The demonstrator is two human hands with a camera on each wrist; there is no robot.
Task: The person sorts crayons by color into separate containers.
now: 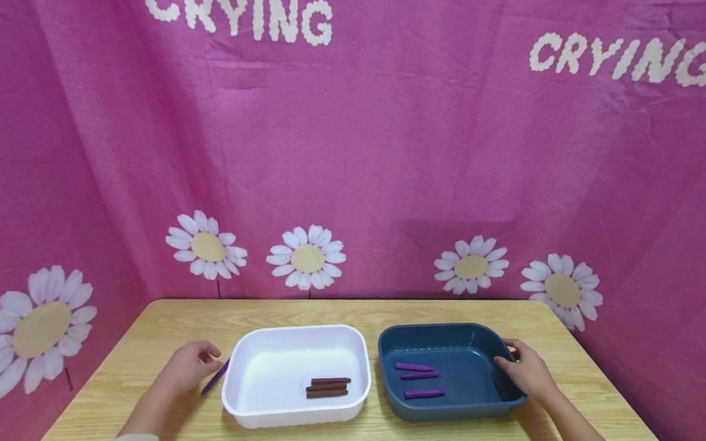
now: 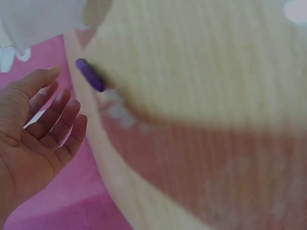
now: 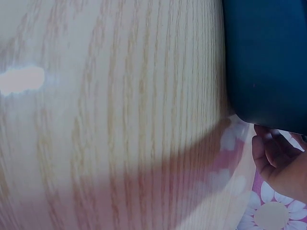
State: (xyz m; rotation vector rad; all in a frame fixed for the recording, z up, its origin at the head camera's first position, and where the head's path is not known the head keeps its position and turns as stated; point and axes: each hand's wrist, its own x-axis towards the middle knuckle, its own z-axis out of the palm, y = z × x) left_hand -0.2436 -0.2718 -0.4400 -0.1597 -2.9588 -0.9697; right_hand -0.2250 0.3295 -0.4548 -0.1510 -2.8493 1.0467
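A purple crayon (image 1: 215, 377) lies on the table against the left side of the white tray (image 1: 297, 418). My left hand (image 1: 190, 366) is over the table just left of that crayon, its fingers loosely bent and apart from it in the left wrist view. Inside the white tray, three brown crayons (image 1: 326, 387) lie close together. The dark blue tray (image 1: 453, 413) holds three purple crayons (image 1: 424, 394) in its left part. At its right end my right hand (image 1: 529, 370) grips the rim, thumb inside and fingers outside; the right wrist view shows the fingertips against the outer wall.
Both trays stand side by side on the wooden table (image 1: 360, 437), with a narrow gap between them. A pink cloth (image 1: 374, 148) printed with daisies and white letters hangs behind the table and along both sides.
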